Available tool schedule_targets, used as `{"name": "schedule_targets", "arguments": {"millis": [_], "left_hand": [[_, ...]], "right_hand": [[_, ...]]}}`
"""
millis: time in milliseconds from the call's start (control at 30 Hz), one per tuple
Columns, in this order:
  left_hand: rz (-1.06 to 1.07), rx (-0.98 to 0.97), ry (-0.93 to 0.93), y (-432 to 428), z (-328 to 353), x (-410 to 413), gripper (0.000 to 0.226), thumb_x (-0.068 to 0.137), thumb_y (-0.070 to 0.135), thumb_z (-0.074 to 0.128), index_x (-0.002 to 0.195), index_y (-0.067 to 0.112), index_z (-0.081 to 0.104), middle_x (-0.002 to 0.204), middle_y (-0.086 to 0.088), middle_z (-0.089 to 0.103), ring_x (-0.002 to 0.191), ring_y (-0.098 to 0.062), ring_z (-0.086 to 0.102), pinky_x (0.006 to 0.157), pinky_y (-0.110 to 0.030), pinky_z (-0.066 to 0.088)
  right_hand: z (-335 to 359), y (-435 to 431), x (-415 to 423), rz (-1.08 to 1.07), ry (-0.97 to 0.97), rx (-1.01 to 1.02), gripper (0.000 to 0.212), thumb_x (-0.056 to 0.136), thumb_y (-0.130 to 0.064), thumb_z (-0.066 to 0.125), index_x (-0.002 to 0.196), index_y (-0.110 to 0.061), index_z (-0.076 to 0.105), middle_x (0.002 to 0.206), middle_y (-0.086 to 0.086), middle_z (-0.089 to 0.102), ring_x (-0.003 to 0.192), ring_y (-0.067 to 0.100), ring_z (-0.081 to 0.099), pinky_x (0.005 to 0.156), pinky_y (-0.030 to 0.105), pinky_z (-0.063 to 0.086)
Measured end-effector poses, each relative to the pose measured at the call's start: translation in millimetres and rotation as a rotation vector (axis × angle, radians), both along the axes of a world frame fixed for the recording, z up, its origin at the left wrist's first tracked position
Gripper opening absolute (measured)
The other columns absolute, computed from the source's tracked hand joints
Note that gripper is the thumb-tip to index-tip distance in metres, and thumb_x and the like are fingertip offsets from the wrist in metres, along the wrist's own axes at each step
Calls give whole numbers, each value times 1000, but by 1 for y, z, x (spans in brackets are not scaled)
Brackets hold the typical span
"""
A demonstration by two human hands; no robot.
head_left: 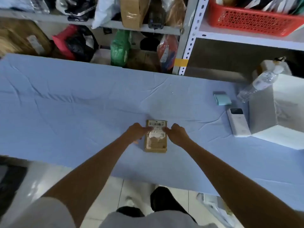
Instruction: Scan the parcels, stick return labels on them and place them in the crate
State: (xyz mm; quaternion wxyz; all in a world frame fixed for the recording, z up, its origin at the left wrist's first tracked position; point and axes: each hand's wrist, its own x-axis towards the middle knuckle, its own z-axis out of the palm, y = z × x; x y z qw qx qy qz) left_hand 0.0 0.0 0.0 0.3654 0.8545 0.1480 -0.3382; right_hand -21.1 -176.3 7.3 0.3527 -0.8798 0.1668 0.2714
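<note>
Parcel [156,146] — small, flat, brown cardboard, probably light and stiff — lies on the blue counter [82,104] directly between both grips. Left-hand grip [137,131] lays stretched fingers on its white label [156,134]. Right-hand grip [176,131] meets the label's opposite edge with bent fingertips — pressing or pinching, too blurred to tell. The long side edges, just under each grip, look best for lifting.

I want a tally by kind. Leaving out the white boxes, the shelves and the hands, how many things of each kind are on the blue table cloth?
Brown parcel: 1
Teal note pad: 1
White handheld device: 1
Clear plastic bottle: 1
Total: 4
</note>
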Motion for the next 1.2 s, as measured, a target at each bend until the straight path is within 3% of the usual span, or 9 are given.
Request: {"name": "schedule_targets", "arguments": {"millis": [200,300,433,600,700,833,933,1100,1200], "left_hand": [[40,79,10,-22,-24,-13,53,87,42,69,120,4,55,117,-15,66,107,-33,64,84,-33,52],[49,38,1,-20,-22,-7,51,86,33,72,119,-2,55,116,-21,65,106,-37,64,91,-45,53],[75,18,-50,-19,-6,3,45,85,30,74,113,-1,57,111,-21,66,100,-37,66,85,-47,56],[74,3,-181,-20,30,35,49,80,31,79,113,2,57,110,-19,65,95,-36,67,81,-47,58],[15,-66,-225,-30,51,56,43,80,26,79,110,7,54,108,-16,65,92,-33,67,78,-46,59],[-173,-114,-221,-62,71,78,37,84,22,75,109,11,50,110,-16,64,90,-33,68,75,-47,60],[-364,-183,-248,-103,85,77,38,83,19,76,108,11,50,112,-17,64,93,-34,67,71,-44,60],[-724,-305,-232,-174,99,22,45,78,32,81,107,13,52,108,-13,66,91,-30,67,74,-44,60],[-945,-356,-193,-217,98,-34,45,75,35,83,105,12,59,105,-11,69,93,-31,67,82,-48,57]], "right_hand": [[-26,12,-10,-51,172,134,55,92,-40,61,128,0,47,116,15,57,91,25,59,61,24,44],[-26,16,-5,-32,129,88,45,93,-31,59,126,-2,52,123,18,60,106,33,62,73,31,50],[-15,18,9,16,77,83,38,94,-25,57,126,-4,59,119,18,65,107,34,63,90,43,53],[17,19,32,-60,-52,109,38,94,-24,55,128,-8,58,122,15,63,110,32,61,89,38,52],[40,8,40,-161,-111,125,37,92,-24,56,126,-10,59,120,13,63,106,30,61,77,32,50],[65,-22,31,-348,-165,117,34,92,-18,53,124,-8,61,119,14,63,102,27,61,73,29,44],[76,-49,5,-540,-199,88,31,94,-18,51,122,-8,61,118,14,64,101,28,63,77,35,52],[87,-83,-87,-910,-255,6,36,92,-29,58,121,-9,62,113,14,64,99,31,63,75,36,52],[86,-95,-160,-1142,-221,-84,30,92,-23,55,114,-5,64,111,18,67,98,34,64,69,35,49]]}}
